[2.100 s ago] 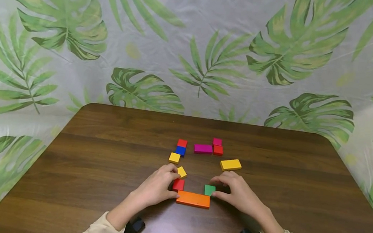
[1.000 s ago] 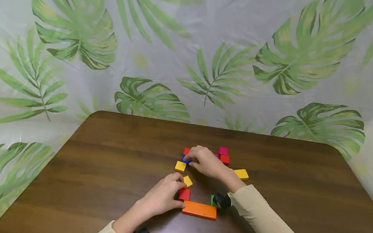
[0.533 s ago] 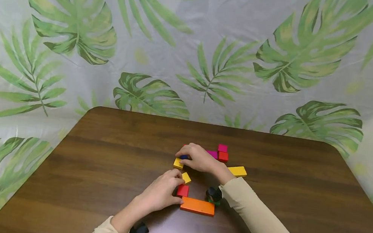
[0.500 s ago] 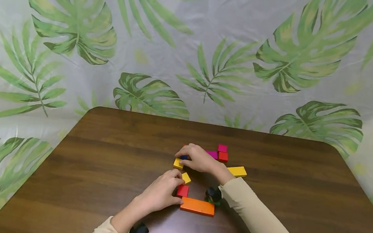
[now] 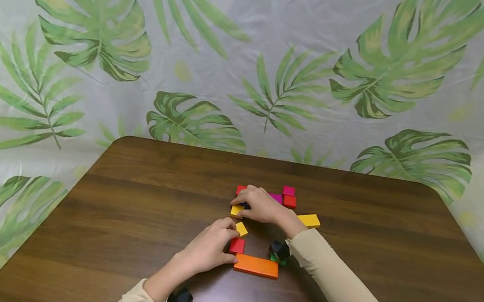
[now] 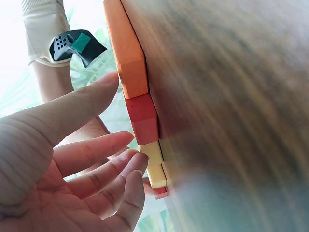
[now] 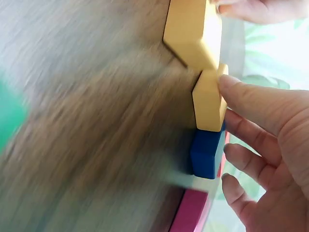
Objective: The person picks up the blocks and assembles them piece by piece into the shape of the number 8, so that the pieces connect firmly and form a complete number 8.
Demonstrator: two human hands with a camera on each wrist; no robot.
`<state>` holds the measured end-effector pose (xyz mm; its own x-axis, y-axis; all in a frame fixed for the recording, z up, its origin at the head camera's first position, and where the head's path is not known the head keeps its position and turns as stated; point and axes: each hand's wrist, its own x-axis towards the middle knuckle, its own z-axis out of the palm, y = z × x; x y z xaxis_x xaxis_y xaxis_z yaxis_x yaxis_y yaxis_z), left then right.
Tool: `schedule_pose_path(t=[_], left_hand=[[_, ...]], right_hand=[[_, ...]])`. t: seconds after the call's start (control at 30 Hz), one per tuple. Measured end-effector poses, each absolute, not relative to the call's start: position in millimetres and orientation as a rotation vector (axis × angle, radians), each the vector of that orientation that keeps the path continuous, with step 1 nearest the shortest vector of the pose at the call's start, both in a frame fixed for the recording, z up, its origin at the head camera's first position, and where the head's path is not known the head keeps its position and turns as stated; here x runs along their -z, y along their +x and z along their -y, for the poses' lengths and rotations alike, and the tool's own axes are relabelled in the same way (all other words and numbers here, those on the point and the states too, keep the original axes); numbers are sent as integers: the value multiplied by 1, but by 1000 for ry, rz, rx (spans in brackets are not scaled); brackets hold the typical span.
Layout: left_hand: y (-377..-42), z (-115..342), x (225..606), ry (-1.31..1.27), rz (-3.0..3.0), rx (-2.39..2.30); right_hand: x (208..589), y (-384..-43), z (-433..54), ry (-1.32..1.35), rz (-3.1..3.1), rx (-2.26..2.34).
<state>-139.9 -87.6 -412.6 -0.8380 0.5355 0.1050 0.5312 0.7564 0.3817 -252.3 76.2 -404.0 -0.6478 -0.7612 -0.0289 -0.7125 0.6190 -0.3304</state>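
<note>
My right hand (image 5: 262, 206) is at the far left of the block layout, its thumb on a yellow block (image 7: 207, 101) and its index fingertip hidden behind that block. A blue block (image 7: 207, 152) adjoins it, and a red block (image 5: 241, 189) lies beyond. My left hand (image 5: 207, 243) rests along the near left side with fingers loosely spread. Its thumb touches the end of a long orange block (image 5: 256, 266). The other fingertips lie at a red block (image 6: 143, 116) and a second yellow block (image 5: 241, 229), which sits turned at an angle.
Behind the right hand lie a long magenta block (image 5: 276, 197), a red block (image 5: 290, 202) and a small magenta block (image 5: 289, 190). A long yellow block (image 5: 309, 220) is beyond the right forearm. The wrist camera partly covers a green block (image 5: 277, 259).
My right hand went from the green block over to the far left blocks. In the last half second it has shifted the yellow and blue blocks slightly right. The left hand stays in place.
</note>
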Motion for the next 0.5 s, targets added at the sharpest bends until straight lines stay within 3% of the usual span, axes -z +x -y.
schedule_pose_path(t=[0.5], left_hand=[[-139,87,411,871,-2913,-646]], right_hand=[[403,-249,-107,-1205,-2696,464]])
